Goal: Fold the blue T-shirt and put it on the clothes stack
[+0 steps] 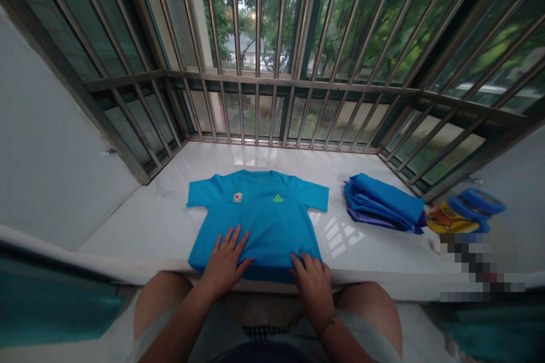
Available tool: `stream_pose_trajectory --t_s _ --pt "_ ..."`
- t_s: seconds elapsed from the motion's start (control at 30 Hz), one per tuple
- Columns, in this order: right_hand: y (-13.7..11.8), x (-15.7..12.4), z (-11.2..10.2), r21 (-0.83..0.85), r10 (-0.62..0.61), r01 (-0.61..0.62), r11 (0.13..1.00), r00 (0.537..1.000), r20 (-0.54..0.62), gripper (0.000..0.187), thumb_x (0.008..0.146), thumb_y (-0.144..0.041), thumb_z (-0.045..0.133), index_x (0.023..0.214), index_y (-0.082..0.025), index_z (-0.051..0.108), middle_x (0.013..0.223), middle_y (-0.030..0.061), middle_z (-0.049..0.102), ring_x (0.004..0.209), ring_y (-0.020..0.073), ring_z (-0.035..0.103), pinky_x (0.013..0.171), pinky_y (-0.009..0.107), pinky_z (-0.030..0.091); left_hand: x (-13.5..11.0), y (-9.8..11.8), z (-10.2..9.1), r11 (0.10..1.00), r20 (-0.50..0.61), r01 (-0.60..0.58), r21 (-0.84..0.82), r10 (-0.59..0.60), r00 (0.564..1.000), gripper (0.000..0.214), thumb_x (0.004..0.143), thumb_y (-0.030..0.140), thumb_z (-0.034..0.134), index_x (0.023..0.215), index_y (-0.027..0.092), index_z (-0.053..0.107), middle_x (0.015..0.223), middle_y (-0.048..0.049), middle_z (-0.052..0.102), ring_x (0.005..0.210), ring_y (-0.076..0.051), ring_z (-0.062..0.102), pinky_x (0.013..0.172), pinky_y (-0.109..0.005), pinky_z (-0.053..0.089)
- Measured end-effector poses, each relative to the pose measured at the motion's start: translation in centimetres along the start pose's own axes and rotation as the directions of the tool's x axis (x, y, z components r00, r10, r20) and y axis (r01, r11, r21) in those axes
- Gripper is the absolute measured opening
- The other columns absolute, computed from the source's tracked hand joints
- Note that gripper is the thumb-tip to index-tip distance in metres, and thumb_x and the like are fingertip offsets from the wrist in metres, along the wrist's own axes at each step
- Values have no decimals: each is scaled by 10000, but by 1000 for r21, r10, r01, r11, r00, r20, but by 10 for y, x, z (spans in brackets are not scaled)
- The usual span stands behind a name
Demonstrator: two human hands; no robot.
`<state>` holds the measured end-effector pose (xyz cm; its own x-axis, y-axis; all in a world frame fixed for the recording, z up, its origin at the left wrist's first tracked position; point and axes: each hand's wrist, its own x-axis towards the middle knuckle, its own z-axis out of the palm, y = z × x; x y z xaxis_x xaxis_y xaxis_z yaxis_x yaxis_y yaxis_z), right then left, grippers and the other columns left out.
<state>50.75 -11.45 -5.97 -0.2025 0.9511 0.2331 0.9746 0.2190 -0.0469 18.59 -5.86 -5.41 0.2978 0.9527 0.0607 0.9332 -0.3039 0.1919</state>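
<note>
A bright blue T-shirt (255,221) lies spread face up on the white sill, its neck toward the window and its sleeves out to both sides. Two small chest emblems show on it. Its lower edge hangs over the front edge of the sill. My left hand (227,258) rests flat on the lower left of the shirt, fingers spread. On the lower right, near the hem, lies my right hand (312,278), its fingers slightly curled and apart on the cloth. Neither hand grips anything that I can see.
To the right of the shirt sits a stack of folded blue and purple clothes (381,204). Beyond it stand jars with blue lids and a yellow label (462,212). Metal window bars (258,108) enclose the back and sides of the white sill (140,221).
</note>
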Motion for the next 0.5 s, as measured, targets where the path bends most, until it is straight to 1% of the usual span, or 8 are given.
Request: stream_pose_trajectory --t_s 0.13,0.2,0.27,0.33,0.37,0.4,0.43,0.5 --pt "13 8 -12 26 -96 95 995 995 34 357 1067 -265 619 1386 -382 730 1224 84 779 1081 299 674 1055 495 431 -3 5 -1 1000 10 26 9 -26 1000 767 1076 646 519 1759 358 325 1846 -80 195 1705 -392 212 1352 -681 193" --pt "18 4 -15 34 -145 144 989 989 26 359 1065 -212 601 1356 -371 739 1167 73 784 1064 284 672 1079 485 412 -8 8 -2 1000 25 22 4 -22 999 804 1055 668 547 1761 355 322 1846 -83 195 1703 -393 218 1353 -670 206" --pt "21 -4 -17 33 -158 157 987 987 20 336 1054 -192 611 1306 -361 754 1119 63 784 1051 276 673 1077 477 406 -17 9 -4 1000 40 11 -16 -10 999 831 1027 689 586 1753 364 345 1843 -81 219 1694 -394 252 1349 -648 247" --pt "20 -12 -19 52 -176 174 983 984 40 209 1048 -224 648 1159 -339 783 1037 42 778 1019 268 677 1029 457 419 -26 10 -7 998 53 -1 -57 4 999 776 1020 686 600 1716 383 436 1823 -73 304 1663 -380 344 1337 -604 317" --pt "17 -14 -21 76 -192 187 979 979 61 130 1049 -260 671 1065 -321 784 991 31 770 992 262 678 989 439 426 -28 9 -9 996 52 -2 -85 7 999 712 1035 669 586 1683 390 494 1797 -69 377 1630 -364 413 1323 -576 360" --pt "14 -14 -25 103 -208 199 975 975 84 108 1051 -307 688 985 -303 773 952 25 761 967 256 677 949 422 431 -29 6 -12 993 41 -2 -117 7 999 638 1060 638 555 1646 385 551 1759 -68 455 1590 -343 479 1307 -546 399" --pt "10 -10 -30 127 -218 205 971 971 101 159 1056 -358 692 931 -286 759 928 26 752 952 255 675 915 408 432 -26 3 -16 989 15 -2 -146 4 1000 573 1088 595 515 1606 365 601 1715 -71 523 1548 -323 532 1292 -522 430" --pt "0 9 -41 149 -213 196 969 971 111 263 1089 -434 639 922 -266 753 949 48 752 974 264 674 896 395 436 -10 -9 -25 984 -76 2 -180 -16 997 510 1125 495 442 1539 295 663 1661 -91 586 1511 -303 569 1286 -505 447"
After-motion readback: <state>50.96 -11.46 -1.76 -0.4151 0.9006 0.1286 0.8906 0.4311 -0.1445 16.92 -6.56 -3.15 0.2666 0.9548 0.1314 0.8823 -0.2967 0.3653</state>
